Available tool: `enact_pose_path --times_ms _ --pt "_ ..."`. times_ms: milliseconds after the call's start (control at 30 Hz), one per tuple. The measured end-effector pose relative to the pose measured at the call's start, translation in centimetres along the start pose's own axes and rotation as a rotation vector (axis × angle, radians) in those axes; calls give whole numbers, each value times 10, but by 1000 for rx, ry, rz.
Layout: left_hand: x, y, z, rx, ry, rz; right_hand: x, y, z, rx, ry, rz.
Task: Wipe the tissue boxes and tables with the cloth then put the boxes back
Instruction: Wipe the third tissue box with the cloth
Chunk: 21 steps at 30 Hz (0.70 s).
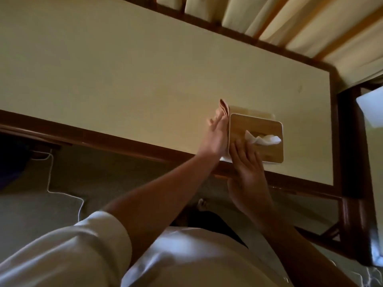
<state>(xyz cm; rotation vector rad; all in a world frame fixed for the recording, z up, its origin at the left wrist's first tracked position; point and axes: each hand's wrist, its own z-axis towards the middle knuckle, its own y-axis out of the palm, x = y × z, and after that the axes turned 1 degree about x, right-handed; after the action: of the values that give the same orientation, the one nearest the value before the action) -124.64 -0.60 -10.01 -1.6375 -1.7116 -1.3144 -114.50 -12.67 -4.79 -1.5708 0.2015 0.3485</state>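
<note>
Wooden tissue box [257, 127] lengthwise along table [145, 79]

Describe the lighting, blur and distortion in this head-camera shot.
Head view: dim, warm yellowish light over the table; the left hand and cloth look blurred beside the tissue box, while the right hand on its lid is sharper; the wide-angle lens slightly bows the table's dark rim; the floor under the table's left end falls into deep shadow.
</note>
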Motion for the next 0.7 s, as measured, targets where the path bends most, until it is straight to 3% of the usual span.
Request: enact_pose_path --times_ms 67,133,200,300,533,633,700 --pt "21 -3 31 90 -105 54 -2 0 -1 30 0 0" --pt "24 6 9 61 -33 77 0 2 -3 12 14 20" --pt "-2 11 -37 -2 39 89 2 3 -1 17 15 8" --pt "-40 2 -80 -22 -6 11 4 3 -2 33 -15 -54" --pt "18 -3 32 152 -87 74 -1 -4 -2 9 38 58" --pt "-2 7 -25 57 -26 92 4 1 -2 -17 34 57" --pt "-25 11 -83 27 -52 8 6 3 -2 -35 8 -79"
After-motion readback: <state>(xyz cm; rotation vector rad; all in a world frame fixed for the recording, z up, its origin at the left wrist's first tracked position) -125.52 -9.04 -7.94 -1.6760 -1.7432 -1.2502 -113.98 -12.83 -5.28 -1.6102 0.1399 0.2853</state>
